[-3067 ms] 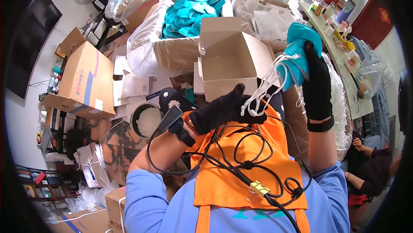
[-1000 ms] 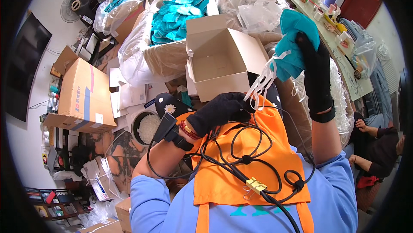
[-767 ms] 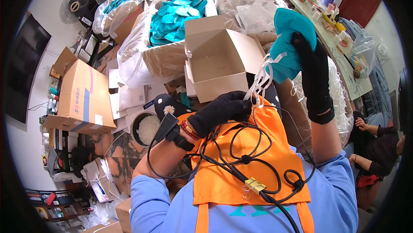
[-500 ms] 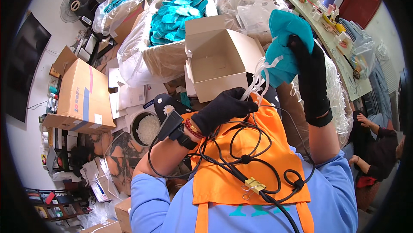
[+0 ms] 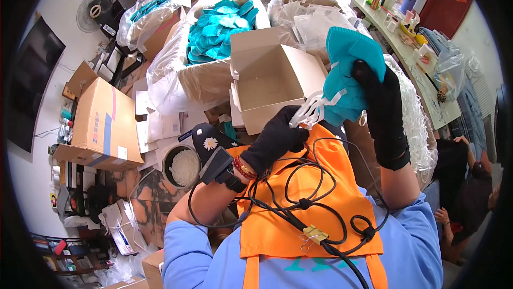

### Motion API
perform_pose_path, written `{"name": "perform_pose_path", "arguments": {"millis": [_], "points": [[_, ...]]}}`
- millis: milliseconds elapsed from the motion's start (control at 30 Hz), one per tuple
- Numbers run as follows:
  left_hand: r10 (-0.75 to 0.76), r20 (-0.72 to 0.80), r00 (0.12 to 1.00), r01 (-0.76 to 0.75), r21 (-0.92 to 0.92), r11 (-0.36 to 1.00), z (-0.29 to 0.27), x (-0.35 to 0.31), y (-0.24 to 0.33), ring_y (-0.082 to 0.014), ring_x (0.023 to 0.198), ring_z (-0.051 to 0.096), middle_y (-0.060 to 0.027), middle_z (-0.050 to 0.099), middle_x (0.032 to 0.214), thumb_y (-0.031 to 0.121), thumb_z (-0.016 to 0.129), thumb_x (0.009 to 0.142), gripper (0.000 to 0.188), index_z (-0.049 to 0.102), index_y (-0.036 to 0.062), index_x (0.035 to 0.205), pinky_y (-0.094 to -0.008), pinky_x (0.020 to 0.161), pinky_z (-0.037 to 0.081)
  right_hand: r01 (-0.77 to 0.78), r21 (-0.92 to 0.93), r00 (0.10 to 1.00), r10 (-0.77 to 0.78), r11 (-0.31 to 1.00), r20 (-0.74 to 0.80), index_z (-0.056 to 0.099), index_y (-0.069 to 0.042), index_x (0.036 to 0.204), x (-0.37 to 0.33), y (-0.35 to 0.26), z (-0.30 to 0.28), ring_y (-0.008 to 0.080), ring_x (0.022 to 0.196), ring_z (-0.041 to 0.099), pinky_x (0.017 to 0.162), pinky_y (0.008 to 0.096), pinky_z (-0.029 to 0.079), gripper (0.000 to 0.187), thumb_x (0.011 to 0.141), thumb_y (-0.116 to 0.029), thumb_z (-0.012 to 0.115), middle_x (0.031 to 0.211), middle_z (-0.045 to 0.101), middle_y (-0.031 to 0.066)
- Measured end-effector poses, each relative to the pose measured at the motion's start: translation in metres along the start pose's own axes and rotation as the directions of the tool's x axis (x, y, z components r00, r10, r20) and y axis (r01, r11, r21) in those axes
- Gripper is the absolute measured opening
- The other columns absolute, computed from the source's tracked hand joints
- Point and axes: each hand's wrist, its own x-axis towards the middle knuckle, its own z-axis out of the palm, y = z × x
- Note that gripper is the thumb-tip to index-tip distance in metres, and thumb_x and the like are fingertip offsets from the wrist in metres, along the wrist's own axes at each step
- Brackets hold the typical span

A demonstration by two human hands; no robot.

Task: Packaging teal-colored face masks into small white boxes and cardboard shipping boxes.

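Note:
My right hand (image 5: 375, 99), in a black glove, grips a small stack of teal face masks (image 5: 344, 48) by its right side. White straps (image 5: 312, 108) hang from the left edge of the masks. My left hand (image 5: 275, 142), also black-gloved, is closed around those straps, to the lower left of the masks. An open cardboard box (image 5: 267, 83) stands just beyond my left hand, its flaps spread. The fingertips of my left hand are partly hidden by the straps.
A plastic-lined box holds many teal masks (image 5: 219, 30) at the back. White straps (image 5: 411, 123) are heaped to my right. A pot of white pellets (image 5: 184, 167) and a large carton (image 5: 104, 123) are at left. Black cables (image 5: 304, 203) lie over my orange apron (image 5: 342, 203).
The masks and my right hand have shifted slightly left and down. My left hand has moved a little left, the straps now bunched at its fingers. A person at right has moved.

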Motion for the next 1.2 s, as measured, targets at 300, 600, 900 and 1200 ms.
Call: {"name": "perform_pose_path", "arguments": {"millis": [300,600,900,1200], "points": [[-0.101,0.248,0.963,0.064,0.152,0.986,0.0,-0.009,0.005,-0.0043,0.061,0.053,-0.0006,0.06,0.073,0.019,0.053,0.092,0.029,0.061,0.007,0.117,-0.0212,0.054,0.043,0.037,0.036,0.998,-0.038,0.999,0.051,0.065,-0.003,0.1,-0.001,0.003,-0.002,0.0077,0.077,0.059,0.07,0.0252,0.048,0.019,0.088,-0.018,0.065,0.087,0.065,0.0018],[-0.161,0.376,0.912,0.224,-0.129,0.966,-0.008,-0.004,-0.001,-0.0088,0.059,0.055,-0.002,0.06,0.076,0.024,0.051,0.093,0.021,0.06,0.0065,0.1,-0.0216,0.052,0.044,0.006,0.048,0.999,-0.004,0.999,-0.039,0.066,-0.003,0.1,-0.001,0.002,-0.007,0.0085,0.077,0.06,0.071,0.0252,0.048,0.022,0.087,-0.021,0.066,0.086,0.065,0.0018],[-0.119,0.3,0.947,0.144,-0.063,0.988,-0.001,-0.009,0.001,-0.0141,0.074,0.062,-0.0094,0.064,0.098,0.03,0.05,0.095,0.034,0.047,0.004,0.117,-0.0281,0.066,0.053,0.059,-0.158,0.989,-0.079,0.986,-0.123,0.066,-0.003,0.101,0.009,0.007,-0.026,0.0084,0.077,0.059,0.072,0.0247,0.047,0.028,0.087,-0.028,0.067,0.087,0.066,0.002],[-0.156,0.132,0.979,0.132,0.176,0.976,-0.024,-0.002,-0.001,-0.0071,0.062,0.053,-0.0008,0.059,0.08,0.025,0.051,0.096,0.027,0.057,0.0021,0.108,-0.0215,0.054,0.045,0.189,-0.237,0.889,-0.268,0.953,-0.372,0.066,-0.005,0.104,0.013,0.01,-0.054,0.0096,0.078,0.059,0.072,0.026,0.047,0.033,0.087,-0.033,0.067,0.089,0.065,0.0023]]}}
